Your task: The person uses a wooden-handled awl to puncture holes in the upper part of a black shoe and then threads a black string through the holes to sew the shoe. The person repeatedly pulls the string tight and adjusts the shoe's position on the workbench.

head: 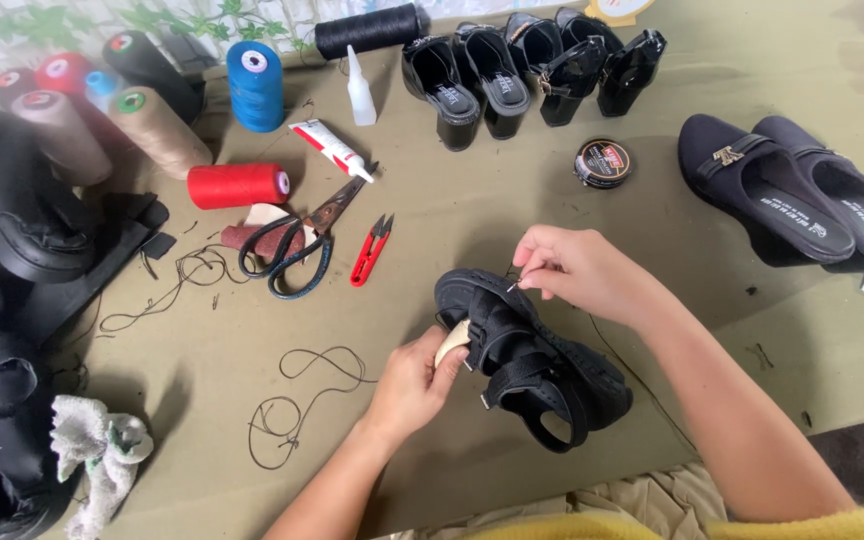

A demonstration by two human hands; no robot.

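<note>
**Hand-stitching a black sandal strap**

The right hand [577, 272] pinches a thin metal needle [515, 286], fingertips closed on it, at the toe end of the black strappy sandal [532, 365]. The left hand [414, 385] is clamped on the sandal's near side, thumb pressing a pale beige patch [452, 343] against the straps. To do the stitch well, judged from here: keep the left grip firm so the shoe cannot roll, draw the needle straight, and keep the dark thread [612, 350] from snagging the buckle. The sandal lies on its side on the olive tabletop [502, 215], centre front, sole textured, straps wide and matte black. Red thread snips [370, 250] and large scissors [297, 245] lie well apart to the left.
</note>
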